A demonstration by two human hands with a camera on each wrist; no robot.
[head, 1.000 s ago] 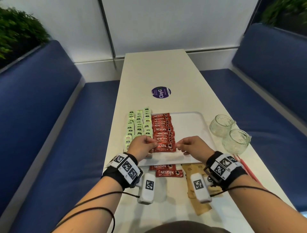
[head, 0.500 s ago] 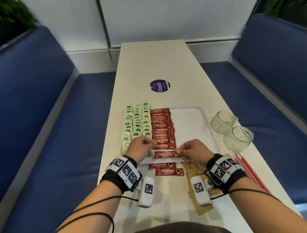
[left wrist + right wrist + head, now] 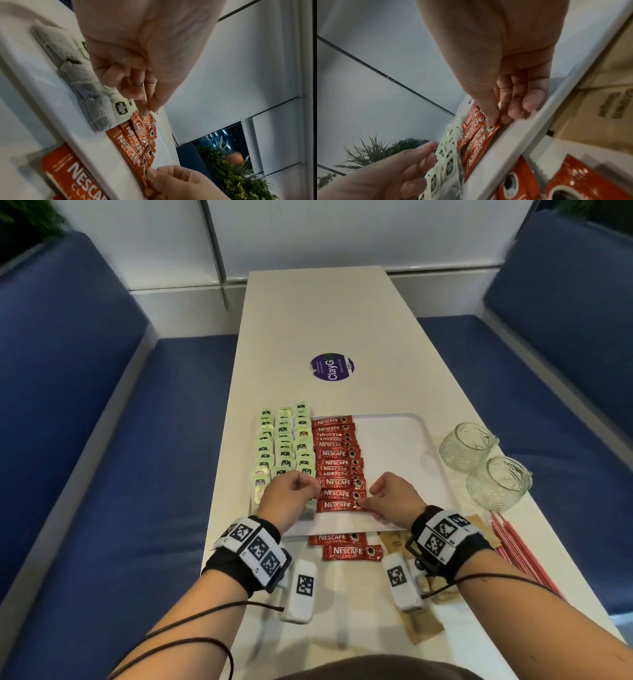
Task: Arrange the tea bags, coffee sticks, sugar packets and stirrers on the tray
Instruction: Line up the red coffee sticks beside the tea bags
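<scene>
Two hands work over my white counter and tray. My right hand pinches the nearest coffee stick at its end, on the tray; my left hand pinches its other end beside the tea bags.

table: long, white
tray: white, toward near end
near edge: two coffee sticks, brown sugar packets
right edge: two glass jars, red stirrers
middle: round purple sticker

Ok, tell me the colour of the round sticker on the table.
Purple with white lettering, the sticker shows best in the head view.
</scene>
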